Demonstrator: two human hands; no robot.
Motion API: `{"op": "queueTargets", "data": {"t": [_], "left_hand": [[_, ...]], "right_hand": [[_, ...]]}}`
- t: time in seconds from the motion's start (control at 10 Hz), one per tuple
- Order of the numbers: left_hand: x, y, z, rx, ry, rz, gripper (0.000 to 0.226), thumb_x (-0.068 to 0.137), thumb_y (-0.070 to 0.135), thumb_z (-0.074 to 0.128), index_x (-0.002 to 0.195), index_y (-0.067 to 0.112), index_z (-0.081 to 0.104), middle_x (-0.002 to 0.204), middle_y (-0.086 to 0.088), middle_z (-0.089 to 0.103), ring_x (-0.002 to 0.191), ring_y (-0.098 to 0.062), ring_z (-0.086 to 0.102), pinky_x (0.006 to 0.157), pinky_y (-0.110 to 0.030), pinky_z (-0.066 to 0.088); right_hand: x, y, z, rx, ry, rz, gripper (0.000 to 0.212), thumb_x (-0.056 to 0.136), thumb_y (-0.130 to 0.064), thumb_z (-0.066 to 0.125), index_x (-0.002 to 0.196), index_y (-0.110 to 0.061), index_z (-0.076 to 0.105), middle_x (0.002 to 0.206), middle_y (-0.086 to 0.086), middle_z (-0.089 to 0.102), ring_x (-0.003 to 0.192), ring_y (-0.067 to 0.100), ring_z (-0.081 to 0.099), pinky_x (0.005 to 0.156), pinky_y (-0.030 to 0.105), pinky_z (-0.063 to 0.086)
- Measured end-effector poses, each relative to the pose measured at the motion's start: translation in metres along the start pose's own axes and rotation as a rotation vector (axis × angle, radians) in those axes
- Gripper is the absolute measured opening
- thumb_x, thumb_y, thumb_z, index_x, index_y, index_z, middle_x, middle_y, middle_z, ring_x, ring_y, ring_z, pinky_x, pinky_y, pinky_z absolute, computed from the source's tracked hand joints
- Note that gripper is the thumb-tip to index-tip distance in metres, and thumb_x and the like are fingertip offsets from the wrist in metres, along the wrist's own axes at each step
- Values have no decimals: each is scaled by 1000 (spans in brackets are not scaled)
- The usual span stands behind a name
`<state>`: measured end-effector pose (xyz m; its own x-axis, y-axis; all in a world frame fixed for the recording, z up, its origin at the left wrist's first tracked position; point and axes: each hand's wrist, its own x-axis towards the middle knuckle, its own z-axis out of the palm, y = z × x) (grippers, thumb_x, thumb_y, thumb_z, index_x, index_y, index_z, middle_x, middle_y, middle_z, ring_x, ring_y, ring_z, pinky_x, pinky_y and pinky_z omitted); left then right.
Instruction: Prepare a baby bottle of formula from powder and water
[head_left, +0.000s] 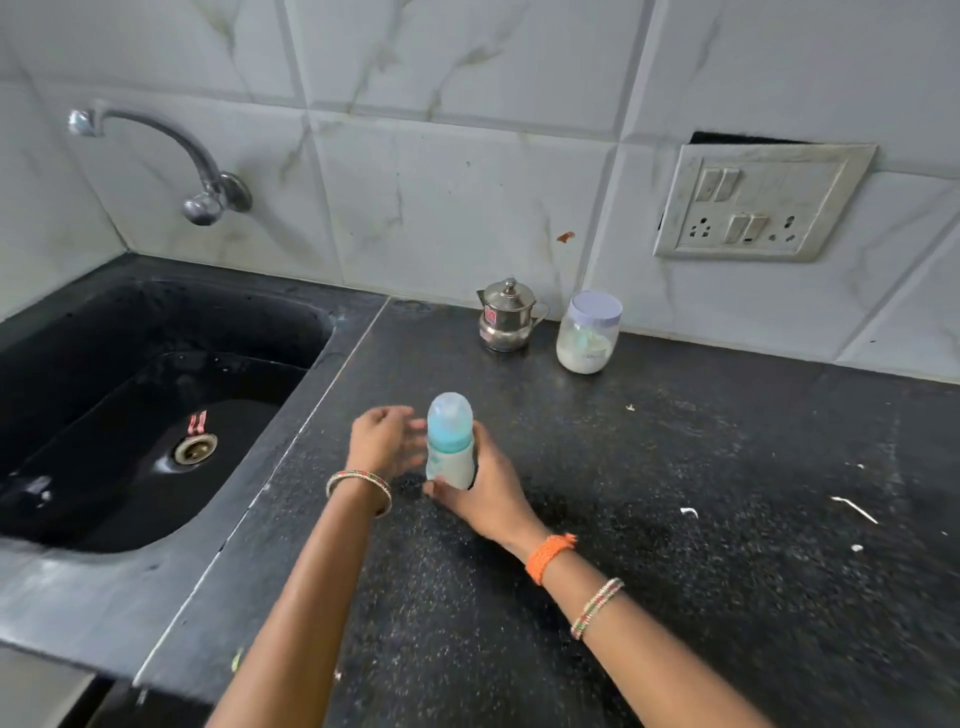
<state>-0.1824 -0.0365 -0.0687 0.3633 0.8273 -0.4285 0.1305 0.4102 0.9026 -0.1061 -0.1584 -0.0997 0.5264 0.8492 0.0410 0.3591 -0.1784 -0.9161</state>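
Note:
A baby bottle (450, 441) with a teal collar and a clear cap stands upright on the black counter (675, 493); it looks milky white inside. My right hand (485, 493) is wrapped around its lower body. Just left of the bottle, my left hand (387, 441) hovers with its fingers apart and nothing in it, a little blurred. A clear jar with a pale lid (589, 332) holds white powder and stands by the back wall. Beside it on the left is a small lidded steel pot (506, 317).
A black sink (140, 415) with a drain fills the left side, under a wall tap (208, 182). A switch and socket plate (758, 202) hangs on the tiled wall at the right. Small white scraps (854, 509) lie on the counter's right half.

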Motion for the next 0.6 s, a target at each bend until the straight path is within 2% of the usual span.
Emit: {"op": "queueTargets", "data": {"t": [0.1, 0.2, 0.3, 0.4, 0.5, 0.6], "left_hand": [[-13, -10, 10, -2, -20, 62, 24, 93, 2, 33, 86, 8, 55, 76, -8, 61, 58, -15, 55, 41, -19, 45], [-15, -18, 10, 56, -15, 89, 26, 91, 3, 34, 79, 16, 53, 75, -2, 63, 56, -13, 55, 48, -24, 41], [-21, -24, 6, 148, -78, 80, 28, 92, 3, 34, 80, 17, 55, 78, -1, 65, 59, -13, 56, 54, -27, 43], [-26, -28, 1, 195, -108, 98, 27, 93, 3, 36, 81, 16, 56, 81, -2, 66, 62, -14, 57, 56, -28, 44], [-28, -30, -4, 244, -139, 144, 25, 91, 3, 39, 82, 18, 57, 84, -2, 68, 67, -15, 58, 57, -28, 45], [-36, -33, -9, 323, -165, 228, 26, 89, 1, 40, 80, 18, 57, 85, -4, 68, 67, -15, 58, 52, -23, 44]], "right_hand": [[4, -5, -8, -31, 188, 20, 53, 71, -19, 81, 118, -16, 57, 108, -4, 65, 95, 9, 60, 74, 15, 44], [13, -5, -37, 6, 310, 62, 50, 71, -14, 80, 116, -15, 58, 105, -7, 61, 94, 9, 59, 79, 19, 45], [21, 10, -71, 13, 264, 139, 51, 72, -7, 78, 118, -15, 57, 112, 0, 64, 103, 16, 62, 88, 27, 47], [16, 22, -83, 32, 145, 224, 57, 75, -1, 74, 126, -15, 52, 124, 5, 62, 117, 21, 58, 99, 32, 45], [15, 26, -82, -30, 92, 271, 86, 70, -12, 80, 141, -18, 32, 143, 6, 46, 131, 22, 45, 108, 40, 37], [-2, 13, -78, 48, 344, 329, 108, 71, -12, 79, 151, -21, 6, 157, 7, 19, 143, 25, 24, 116, 48, 25]]}}
